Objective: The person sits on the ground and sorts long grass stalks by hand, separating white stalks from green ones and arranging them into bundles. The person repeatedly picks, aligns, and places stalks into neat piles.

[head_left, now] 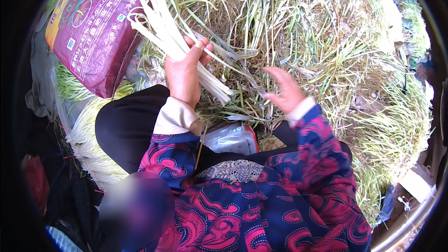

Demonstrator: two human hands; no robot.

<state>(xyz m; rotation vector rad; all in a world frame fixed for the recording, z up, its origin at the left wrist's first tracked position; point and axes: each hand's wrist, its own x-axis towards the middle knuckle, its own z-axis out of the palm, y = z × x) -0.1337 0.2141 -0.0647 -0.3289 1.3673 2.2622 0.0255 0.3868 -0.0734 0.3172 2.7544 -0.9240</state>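
Observation:
My left hand (186, 72) is closed around a bunch of pale, flat stalks (164, 21) that look like blanched chives. Their loose, limp ends fan out beyond my fingers, and the straighter cut ends come out below the hand. One thin stalk strays from the bunch toward the right. My right hand (285, 91) hovers over the litter, thumb and fingers apart, with nothing visible in it. Beneath both hands spreads a thick heap of green and straw-coloured leaves (317, 32).
A maroon woven sack (100, 32) with a yellow band lies at the upper left. Below it, pale bundled stalks (95, 144) line my left side. A clear plastic packet (231, 139) with a red edge rests near my lap. Longer green leaves (396, 130) edge the heap at right.

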